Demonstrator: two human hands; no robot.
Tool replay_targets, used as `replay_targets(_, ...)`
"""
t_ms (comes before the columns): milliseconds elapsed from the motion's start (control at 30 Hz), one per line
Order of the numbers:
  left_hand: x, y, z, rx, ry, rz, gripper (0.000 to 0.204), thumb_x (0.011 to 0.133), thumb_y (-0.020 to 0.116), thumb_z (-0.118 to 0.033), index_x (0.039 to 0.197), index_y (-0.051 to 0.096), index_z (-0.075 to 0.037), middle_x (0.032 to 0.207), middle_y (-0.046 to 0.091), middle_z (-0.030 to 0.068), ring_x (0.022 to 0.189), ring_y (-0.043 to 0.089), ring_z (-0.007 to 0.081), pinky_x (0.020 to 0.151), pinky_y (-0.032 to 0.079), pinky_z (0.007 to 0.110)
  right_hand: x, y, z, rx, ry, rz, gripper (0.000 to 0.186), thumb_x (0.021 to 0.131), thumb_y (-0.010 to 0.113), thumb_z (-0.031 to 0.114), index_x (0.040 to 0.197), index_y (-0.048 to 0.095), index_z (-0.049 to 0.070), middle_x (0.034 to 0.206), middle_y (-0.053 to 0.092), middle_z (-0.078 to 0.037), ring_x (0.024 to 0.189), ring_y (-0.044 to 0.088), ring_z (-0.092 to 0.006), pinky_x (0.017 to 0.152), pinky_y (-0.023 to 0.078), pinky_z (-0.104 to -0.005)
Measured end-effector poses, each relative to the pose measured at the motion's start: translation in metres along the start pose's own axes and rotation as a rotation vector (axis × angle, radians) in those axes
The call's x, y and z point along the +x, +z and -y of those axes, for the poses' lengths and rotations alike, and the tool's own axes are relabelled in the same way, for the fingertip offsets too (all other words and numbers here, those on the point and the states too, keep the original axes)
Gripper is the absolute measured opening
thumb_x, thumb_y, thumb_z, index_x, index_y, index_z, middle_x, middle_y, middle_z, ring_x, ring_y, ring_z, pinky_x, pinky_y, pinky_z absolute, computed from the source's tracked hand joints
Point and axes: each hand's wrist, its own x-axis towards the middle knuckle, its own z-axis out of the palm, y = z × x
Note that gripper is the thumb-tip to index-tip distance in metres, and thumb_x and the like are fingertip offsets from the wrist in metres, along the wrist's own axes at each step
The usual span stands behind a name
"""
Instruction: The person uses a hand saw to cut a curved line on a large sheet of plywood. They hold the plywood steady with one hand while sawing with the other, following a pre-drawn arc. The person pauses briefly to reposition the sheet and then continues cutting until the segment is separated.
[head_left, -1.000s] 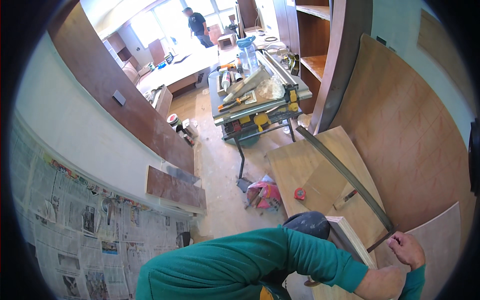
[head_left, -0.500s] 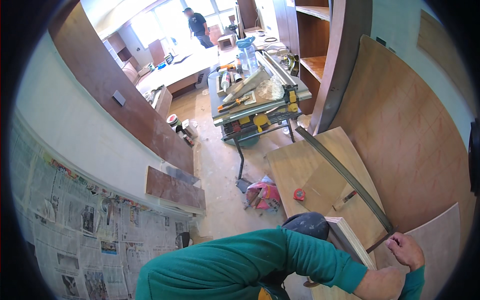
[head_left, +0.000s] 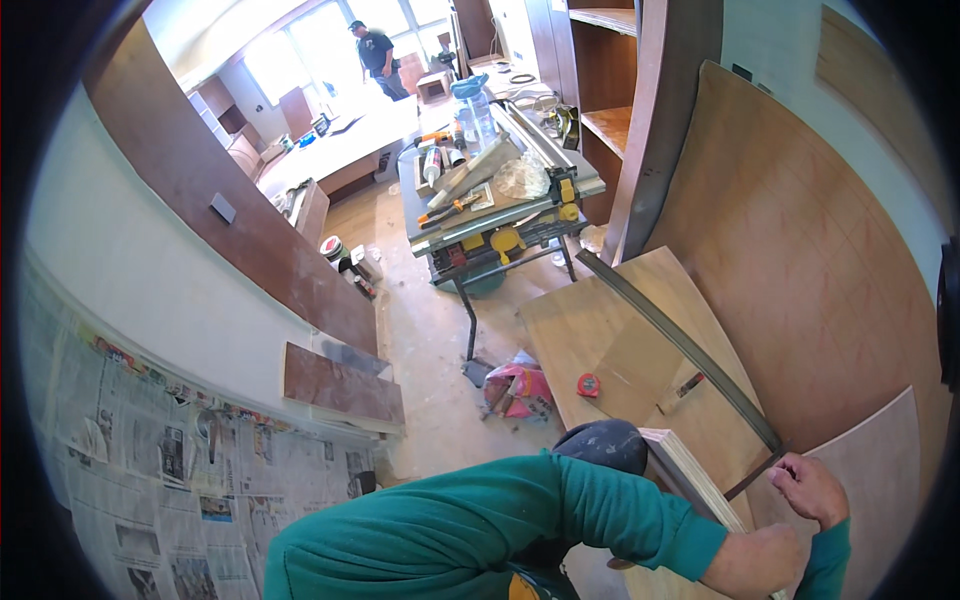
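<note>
My right hand (head_left: 812,492) is closed, pinching the end of a thin dark strip (head_left: 752,477). A long olive-grey strip (head_left: 682,345) slopes across the plywood sheet (head_left: 560,315) and ends at those fingers; I cannot tell whether the two strips are one piece. Just below, my left hand (head_left: 765,562) reaches across from the left in a green sleeve, its back showing and its fingers hidden. Between my dark knee (head_left: 603,445) and the hands stands a board (head_left: 690,475) with a pale layered edge. A flat brush-like tool (head_left: 680,394) and a red tape measure (head_left: 588,385) lie on the plywood.
A folding workbench (head_left: 430,238) ahead carries bottles, pliers and wood pieces. A pink bag (head_left: 517,385) sits on the floor. Large wooden panels (head_left: 790,230) lean at right; newspaper (head_left: 200,470) covers the lower left surface. Another person (head_left: 375,55) stands far back.
The scene has shifted slightly left and up in the view. My right hand remains at the strip's end, and my left hand stays just below it.
</note>
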Motion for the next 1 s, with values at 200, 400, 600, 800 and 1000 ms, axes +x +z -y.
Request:
replay_targets(200,-0.004,-0.005,-0.001,0.108,0.072,-0.055,0.022,0.072,0.077,-0.024,0.081,0.074,-0.003,0.084,0.07,0.0167,0.084,0.07,0.0354,0.075,0.057,0.047,-0.004,-0.001,0.006,-0.023,-0.005,-0.018,0.03,0.094,0.066,0.028,0.101,0.07,0.0,0.084,0.07,-0.02,0.077,0.066,-0.0336,0.071,0.052,-0.0437)
replay_targets(400,-0.009,0.007,-0.001,0.141,0.1,-0.122,0.02,0.072,0.076,-0.024,0.078,0.073,-0.006,0.081,0.069,0.0148,0.082,0.069,0.0348,0.073,0.056,0.046,-0.004,0.003,0.0,0.022,0.004,0.0,0.029,0.094,0.066,0.028,0.1,0.07,0.0,0.08,0.068,-0.018,0.072,0.065,-0.0298,0.068,0.051,-0.0421)
replay_targets(600,-0.006,0.016,-0.001,0.056,0.127,-0.192,0.022,0.075,0.073,-0.022,0.093,0.074,-0.009,0.087,0.07,0.0129,0.086,0.069,0.0329,0.073,0.055,0.046,-0.005,0.005,-0.004,0.023,0.021,-0.015,0.029,0.094,0.067,0.028,0.1,0.07,0.0,0.081,0.069,-0.017,0.071,0.064,-0.0283,0.068,0.051,-0.0409)
replay_targets(800,0.0,0.003,-0.002,-0.013,0.27,-0.266,0.023,0.079,0.069,-0.016,0.1,0.073,-0.009,0.09,0.07,0.0129,0.088,0.068,0.0331,0.076,0.054,0.047,-0.005,0.008,-0.005,0.023,0.006,-0.019,0.029,0.094,0.067,0.027,0.101,0.07,-0.001,0.081,0.069,-0.017,0.072,0.065,-0.0295,0.069,0.052,-0.0406)
replay_targets(1000,-0.001,0.022,0.003,0.018,0.233,-0.255,0.015,0.085,0.065,-0.015,0.096,0.071,-0.008,0.086,0.068,0.0146,0.082,0.067,0.0346,0.072,0.053,0.048,-0.007,0.008,-0.002,0.027,-0.012,-0.018,0.028,0.094,0.067,0.026,0.1,0.069,-0.001,0.081,0.069,-0.018,0.071,0.066,-0.03,0.068,0.052,-0.0414)
